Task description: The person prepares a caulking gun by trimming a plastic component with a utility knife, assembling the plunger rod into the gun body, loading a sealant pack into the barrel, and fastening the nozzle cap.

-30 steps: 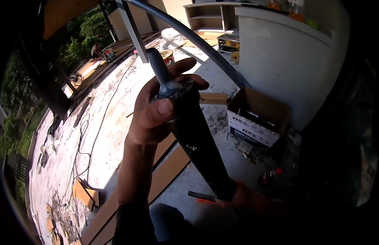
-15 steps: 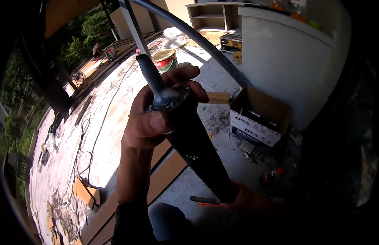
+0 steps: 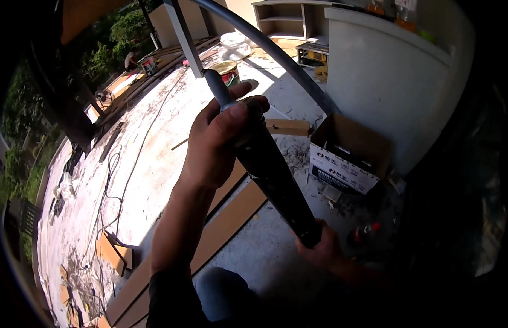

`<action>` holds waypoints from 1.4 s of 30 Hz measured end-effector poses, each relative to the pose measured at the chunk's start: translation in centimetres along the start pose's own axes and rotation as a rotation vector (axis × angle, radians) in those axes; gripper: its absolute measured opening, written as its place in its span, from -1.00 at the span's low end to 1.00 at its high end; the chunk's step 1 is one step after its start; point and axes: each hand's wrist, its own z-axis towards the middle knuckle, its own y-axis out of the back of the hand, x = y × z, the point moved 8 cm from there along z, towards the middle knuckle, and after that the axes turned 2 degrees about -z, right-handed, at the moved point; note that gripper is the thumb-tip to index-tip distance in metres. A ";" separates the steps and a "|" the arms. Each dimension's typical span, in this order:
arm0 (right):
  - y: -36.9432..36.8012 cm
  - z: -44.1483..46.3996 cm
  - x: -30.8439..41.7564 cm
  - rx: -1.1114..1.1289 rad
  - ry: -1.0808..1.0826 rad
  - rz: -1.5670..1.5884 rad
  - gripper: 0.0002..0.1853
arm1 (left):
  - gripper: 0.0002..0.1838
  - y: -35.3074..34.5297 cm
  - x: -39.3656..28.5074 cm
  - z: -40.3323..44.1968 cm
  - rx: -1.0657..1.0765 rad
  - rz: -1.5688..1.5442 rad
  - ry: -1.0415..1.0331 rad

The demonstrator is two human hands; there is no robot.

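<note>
A dark caulking gun [image 3: 276,177] slants across the middle of the view, its barrel running from upper left to lower right. My left hand [image 3: 221,123] is closed around its front cap, thumb lying along the base of the grey nozzle [image 3: 214,86]. The nozzle points up and away from me, its tip dark. At the rear end of the barrel, my right hand [image 3: 322,249] is closed on the gun in deep shadow. Its grip and trigger cannot be made out.
Brown boards [image 3: 232,221] lie on the floor below the gun. An open carton [image 3: 347,164] stands right of it, near a bottle with a red cap [image 3: 364,234]. Behind are a paint bucket [image 3: 227,70], a sloping grey pipe [image 3: 265,44] and a cable [image 3: 120,191]. A person [image 3: 130,62] crouches far off.
My left hand has shifted its grip on the front cap, thumb now along the nozzle base. The nozzle has swung slightly right, and the gun's rear end and my right hand have risen.
</note>
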 end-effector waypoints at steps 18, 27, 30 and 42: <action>-0.2 -1.0 0.0 0.068 0.010 -0.016 -0.36 | 0.17 -0.9 -0.4 0.1 0.227 0.056 -0.036; -1.1 -1.1 1.6 0.231 -0.004 0.161 -0.44 | 0.13 -2.6 -0.3 0.4 0.417 -0.103 -0.085; -1.5 -1.0 2.3 0.285 -0.084 0.161 -0.47 | 0.15 -2.9 0.0 0.5 0.429 -0.071 -0.075; 0.3 -1.2 1.3 0.047 -0.137 -0.080 -0.37 | 0.11 -3.1 -2.0 -1.0 0.213 0.084 -0.040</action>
